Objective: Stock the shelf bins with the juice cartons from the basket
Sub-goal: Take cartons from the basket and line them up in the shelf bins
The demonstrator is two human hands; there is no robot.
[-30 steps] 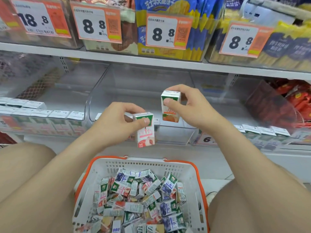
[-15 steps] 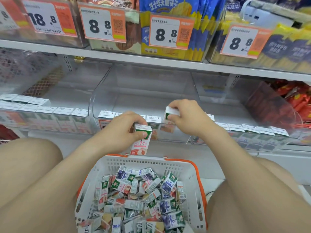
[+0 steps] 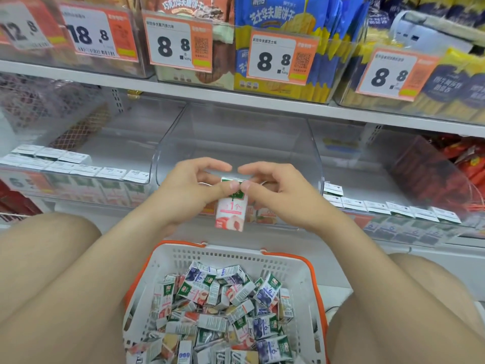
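A small peach juice carton (image 3: pixel 231 212) with a green top hangs upright in front of the middle clear shelf bin (image 3: pixel 237 143). My left hand (image 3: pixel 189 191) and my right hand (image 3: pixel 278 191) both pinch its top edge, thumbs meeting at the front. Below them a white basket with an orange rim (image 3: pixel 228 254) holds several jumbled juice cartons (image 3: pixel 223 311). Rows of cartons stand in the left bin (image 3: pixel 73 169) and the right bin (image 3: pixel 391 208).
The upper shelf carries biscuit packs (image 3: pixel 283 43) behind price tags (image 3: pixel 278 59). Red snack bags (image 3: pixel 467 166) lie at the far right. My bare knees flank the basket on both sides. The middle bin's front row of cartons is partly hidden by my hands.
My right hand let go of the orange carton in the middle bin and came over to the peach carton. Both hands now hold that carton, raised slightly toward the bin.
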